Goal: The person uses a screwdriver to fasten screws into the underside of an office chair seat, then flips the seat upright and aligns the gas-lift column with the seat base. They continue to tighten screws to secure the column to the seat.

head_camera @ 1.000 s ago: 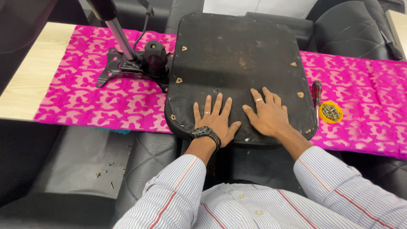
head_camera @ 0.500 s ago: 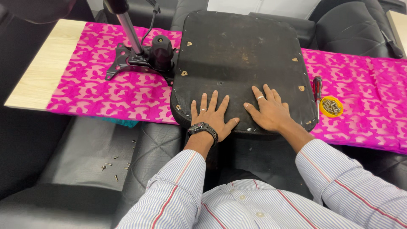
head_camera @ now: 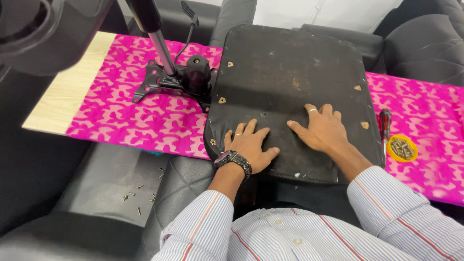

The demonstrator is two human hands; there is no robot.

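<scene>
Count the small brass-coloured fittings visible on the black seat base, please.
4 on the black seat base: near the far left corner, the left edge, the right edge, and beside the right hand. The hands may hide more.

Open pink cloth [head_camera: 140,125] left of the seat board [head_camera: 290,82]; chair mechanism [head_camera: 179,79] blocks behind, screwdriver [head_camera: 384,126] and screw lid [head_camera: 402,148] crowd the right.

Seat base [head_camera: 295,87]: black, matt, rough, scuffed, dusty patches.
Cloth [head_camera: 140,121]: pink patterned fabric, soft sheen.
Board [head_camera: 67,92]: pale wood, smooth grain.
Chair mechanism [head_camera: 169,82]: black painted metal; column [head_camera: 162,46] polished, glossy metal.
Wristwatch [head_camera: 233,158]: dark metal band.
Sleeves [head_camera: 386,208]: striped woven cotton.
Lid [head_camera: 402,148]: yellow plastic, metal screws inside.
</scene>
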